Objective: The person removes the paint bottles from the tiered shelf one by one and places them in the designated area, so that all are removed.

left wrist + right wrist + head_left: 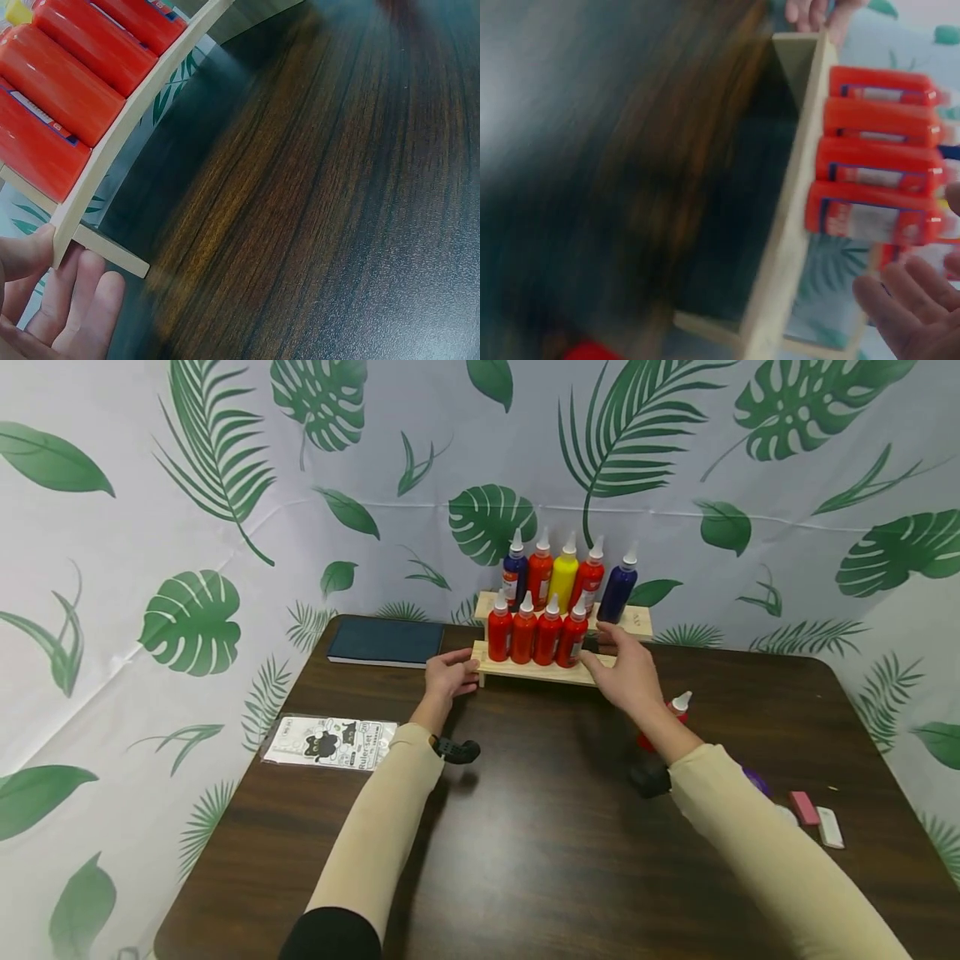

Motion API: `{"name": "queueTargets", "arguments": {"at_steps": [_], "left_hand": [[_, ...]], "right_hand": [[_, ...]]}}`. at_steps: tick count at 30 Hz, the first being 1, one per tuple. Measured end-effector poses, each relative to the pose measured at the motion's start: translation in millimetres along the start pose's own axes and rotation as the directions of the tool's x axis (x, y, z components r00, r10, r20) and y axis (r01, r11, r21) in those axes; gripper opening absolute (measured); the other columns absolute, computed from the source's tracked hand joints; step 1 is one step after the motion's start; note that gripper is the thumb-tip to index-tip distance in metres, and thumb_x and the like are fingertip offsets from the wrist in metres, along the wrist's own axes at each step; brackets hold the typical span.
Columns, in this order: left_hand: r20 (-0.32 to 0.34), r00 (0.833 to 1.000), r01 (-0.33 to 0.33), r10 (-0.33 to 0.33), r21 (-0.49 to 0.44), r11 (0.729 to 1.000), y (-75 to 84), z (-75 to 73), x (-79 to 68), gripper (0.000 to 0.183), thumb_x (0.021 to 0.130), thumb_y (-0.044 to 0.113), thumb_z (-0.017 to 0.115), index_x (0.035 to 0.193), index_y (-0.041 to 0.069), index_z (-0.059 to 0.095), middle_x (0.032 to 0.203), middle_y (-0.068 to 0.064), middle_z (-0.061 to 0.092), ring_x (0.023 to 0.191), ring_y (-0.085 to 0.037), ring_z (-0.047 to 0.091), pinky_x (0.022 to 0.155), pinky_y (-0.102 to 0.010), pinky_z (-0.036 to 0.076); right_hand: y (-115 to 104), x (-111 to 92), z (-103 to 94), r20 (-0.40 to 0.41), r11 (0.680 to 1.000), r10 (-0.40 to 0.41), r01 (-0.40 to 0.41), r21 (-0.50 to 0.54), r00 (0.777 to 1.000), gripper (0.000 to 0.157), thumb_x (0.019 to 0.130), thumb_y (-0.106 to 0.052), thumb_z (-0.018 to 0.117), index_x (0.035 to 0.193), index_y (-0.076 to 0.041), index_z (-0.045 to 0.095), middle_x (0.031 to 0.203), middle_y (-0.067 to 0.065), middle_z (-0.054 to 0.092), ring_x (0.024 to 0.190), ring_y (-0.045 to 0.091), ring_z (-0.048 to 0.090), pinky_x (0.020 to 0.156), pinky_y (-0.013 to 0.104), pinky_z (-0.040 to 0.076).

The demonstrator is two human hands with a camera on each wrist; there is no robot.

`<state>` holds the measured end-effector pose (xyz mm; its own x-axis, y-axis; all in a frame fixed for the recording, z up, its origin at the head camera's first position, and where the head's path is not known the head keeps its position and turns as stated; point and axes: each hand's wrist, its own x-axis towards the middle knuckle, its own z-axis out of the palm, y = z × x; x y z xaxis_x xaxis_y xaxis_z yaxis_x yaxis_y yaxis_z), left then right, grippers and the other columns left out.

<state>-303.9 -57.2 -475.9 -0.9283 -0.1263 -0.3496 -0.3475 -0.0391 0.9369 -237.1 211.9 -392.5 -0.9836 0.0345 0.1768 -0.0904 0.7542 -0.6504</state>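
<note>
A dark band on the left arm lies closest, with pale sleeves reaching forward over the brown bench. By the right sleeve lie a white block, a pink block and a partly hidden purple item; a loose red bottle shows behind the right forearm. A packet marked "Ruler set" lies left of the left arm.

Beyond, both hands are at the two-tier wooden rack, whose long axis runs left to right across the person's front, so each hand has an end of it. The left hand is the nearer: it pinches the lower shelf's left end, thumb above, fingers below. The right hand is at the right end, fingers spread and loosely bent, gripping nothing; whether it touches the wood cannot be told.

Four red bottles stand on the lower tier; behind them, five of mixed colours stand on the upper. A dark notebook lies left, before a leaf-print cloth.
</note>
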Motion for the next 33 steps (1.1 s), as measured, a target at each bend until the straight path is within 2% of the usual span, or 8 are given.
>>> {"name": "queueTargets", "arguments": {"at_steps": [2, 5, 12, 18, 23, 33], "left_hand": [[-0.004, 1.0, -0.003, 0.003, 0.004, 1.0, 0.1, 1.5, -0.1, 0.031, 0.087, 0.012, 0.071, 0.118, 0.013, 0.069, 0.105, -0.014, 0.071, 0.083, -0.025, 0.071, 0.066, -0.03, 0.059], [-0.019, 1.0, -0.004, 0.004, 0.005, 1.0, 0.1, 2.4, 0.6, 0.03, 0.087, 0.012, 0.071, 0.117, 0.012, 0.069, 0.101, -0.013, 0.071, 0.081, -0.025, 0.071, 0.064, -0.03, 0.059], [-0.013, 1.0, -0.001, 0.001, -0.008, 1.0, -0.1, 0.6, 1.2, 0.031, 0.087, 0.012, 0.071, 0.118, 0.012, 0.069, 0.103, -0.014, 0.071, 0.085, -0.028, 0.071, 0.062, -0.028, 0.059], [0.002, 1.0, -0.008, 0.008, 0.0, 1.0, -0.2, 1.4, 0.2, 0.032, 0.087, 0.012, 0.071, 0.119, 0.011, 0.068, 0.105, -0.017, 0.07, 0.085, -0.027, 0.07, 0.063, -0.028, 0.059], [0.004, 1.0, -0.011, 0.011, -0.005, 1.0, -0.6, 1.0, 0.0, 0.031, 0.087, 0.012, 0.071, 0.119, 0.012, 0.068, 0.102, -0.014, 0.071, 0.083, -0.025, 0.071, 0.064, -0.03, 0.059], [0.0, 1.0, 0.0, 0.0, -0.003, 1.0, -0.8, 1.2, 1.4, 0.033, 0.087, 0.013, 0.072, 0.119, 0.012, 0.069, 0.1, -0.013, 0.071, 0.083, -0.026, 0.071, 0.062, -0.028, 0.059]], "right_hand": [[2, 10, 7.6, -0.006, 0.997, 0.048, -0.047, 0.068, 0.999, 0.062, 0.093, -0.033, 0.063, 0.144, -0.009, 0.039, 0.133, 0.019, 0.053, 0.118, 0.035, 0.055, 0.099, 0.05, 0.046], [6, 21, 16.8, -0.012, 0.99, 0.083, -0.081, 0.115, 0.996, 0.063, 0.093, -0.034, 0.063, 0.145, -0.009, 0.037, 0.134, 0.02, 0.052, 0.119, 0.036, 0.055, 0.099, 0.049, 0.046], [12, 34, 32.6, -0.043, 0.984, 0.074, -0.066, 0.164, 0.996, 0.059, 0.092, -0.03, 0.064, 0.143, -0.009, 0.041, 0.129, 0.02, 0.056, 0.114, 0.034, 0.058, 0.1, 0.046, 0.046], [15, 35, 38.4, -0.039, 0.985, 0.092, -0.085, 0.152, 0.995, 0.059, 0.093, -0.03, 0.063, 0.142, -0.006, 0.041, 0.13, 0.019, 0.056, 0.115, 0.033, 0.058, 0.101, 0.044, 0.045], [15, 36, 40.8, -0.043, 0.985, 0.092, -0.084, 0.151, 0.995, 0.058, 0.093, -0.03, 0.063, 0.141, -0.005, 0.042, 0.129, 0.02, 0.056, 0.115, 0.033, 0.057, 0.101, 0.043, 0.046], [17, 28, 36.6, -0.053, 0.981, 0.097, -0.087, 0.173, 0.994, 0.057, 0.093, -0.029, 0.064, 0.141, -0.006, 0.044, 0.132, 0.018, 0.055, 0.117, 0.032, 0.055, 0.103, 0.044, 0.044]]}}
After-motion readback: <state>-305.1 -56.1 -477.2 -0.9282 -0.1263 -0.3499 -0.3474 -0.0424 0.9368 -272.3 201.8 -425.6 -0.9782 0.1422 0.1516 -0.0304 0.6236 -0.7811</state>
